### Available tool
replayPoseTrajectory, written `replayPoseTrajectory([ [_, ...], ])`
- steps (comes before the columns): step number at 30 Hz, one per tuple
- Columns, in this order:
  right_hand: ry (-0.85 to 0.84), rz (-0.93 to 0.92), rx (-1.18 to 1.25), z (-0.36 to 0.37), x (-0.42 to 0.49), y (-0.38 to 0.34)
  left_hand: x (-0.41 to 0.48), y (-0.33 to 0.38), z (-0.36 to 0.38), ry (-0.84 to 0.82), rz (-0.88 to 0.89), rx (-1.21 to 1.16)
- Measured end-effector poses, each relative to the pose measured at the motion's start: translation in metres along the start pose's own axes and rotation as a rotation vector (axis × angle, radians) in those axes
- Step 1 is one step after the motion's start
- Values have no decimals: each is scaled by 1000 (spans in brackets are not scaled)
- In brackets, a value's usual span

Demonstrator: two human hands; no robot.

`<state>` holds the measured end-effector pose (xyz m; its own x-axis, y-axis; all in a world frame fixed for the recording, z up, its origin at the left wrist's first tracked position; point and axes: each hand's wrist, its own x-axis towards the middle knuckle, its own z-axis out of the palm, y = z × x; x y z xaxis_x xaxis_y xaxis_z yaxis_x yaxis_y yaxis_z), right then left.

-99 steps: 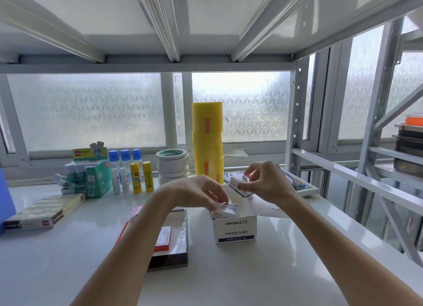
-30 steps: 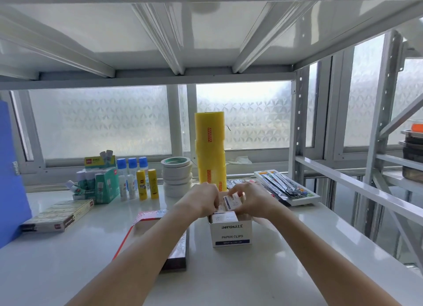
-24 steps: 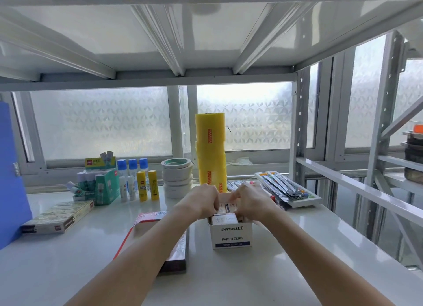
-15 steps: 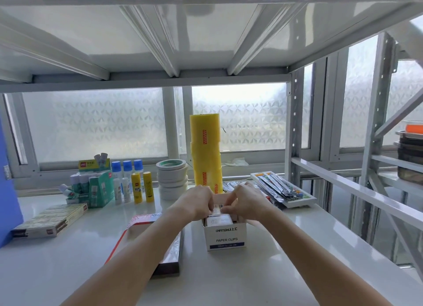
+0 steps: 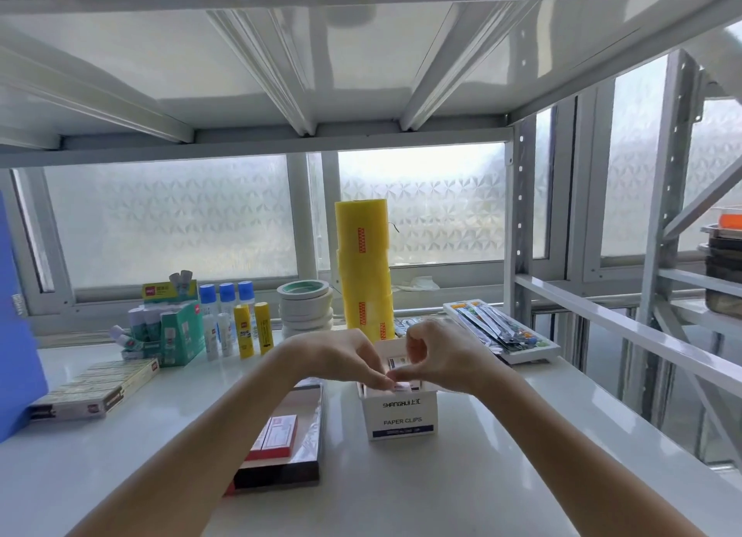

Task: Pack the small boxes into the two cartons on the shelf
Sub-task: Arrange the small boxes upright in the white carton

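Both hands meet over the open top of the white paper clips carton point(image 5: 401, 414), which stands on the white shelf point(image 5: 502, 456) near its middle, toward the right. Left hand point(image 5: 341, 355) has fingers curled, fingertips point(image 5: 383, 382) pressed down at the carton's opening; right hand point(image 5: 441, 355) mirrors it, fingers bunched, tips touching the left hand's. They pinch or press a small box point(image 5: 401, 386) at the carton's top edge; it is mostly hidden, so the exact grip cannot be told. Another small box point(image 5: 397, 362) shows inside, against the raised back flap.

Just left of the carton lies a flat dark-edged carton point(image 5: 293, 456), partly under the left forearm, with a red-and-white small box point(image 5: 277, 436) in it. Behind the hands stands a yellow tape roll stack point(image 5: 363, 267), white tape rolls point(image 5: 307, 307) to its left. Glue sticks point(image 5: 237, 319) and a green glue box point(image 5: 176, 327) sit at the back left. A long staples box point(image 5: 96, 388) lies near the left edge beside a blue folder point(image 5: 16, 335). A tray of packaged pens point(image 5: 502, 331) sits at the back right.
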<state>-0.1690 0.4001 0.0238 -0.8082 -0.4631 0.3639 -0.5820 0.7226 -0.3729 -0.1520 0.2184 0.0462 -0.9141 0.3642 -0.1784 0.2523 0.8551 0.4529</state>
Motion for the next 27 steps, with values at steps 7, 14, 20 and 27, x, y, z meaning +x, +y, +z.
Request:
replayPoseTrajectory([
  [7, -125, 70, -20, 6, -7, -9, 0, 1, 10, -45, -39, 23],
  [14, -120, 139, 121, -1, -8, -12, 5, 11, 27, 266, -90, 209],
  [20, -196, 165, 189, 0, -3, -9, -7, 5, 5, 92, -57, -175],
  [27, -15, 4, 185, 0, 6, 8, -8, -4, 4, 176, 6, -22],
])
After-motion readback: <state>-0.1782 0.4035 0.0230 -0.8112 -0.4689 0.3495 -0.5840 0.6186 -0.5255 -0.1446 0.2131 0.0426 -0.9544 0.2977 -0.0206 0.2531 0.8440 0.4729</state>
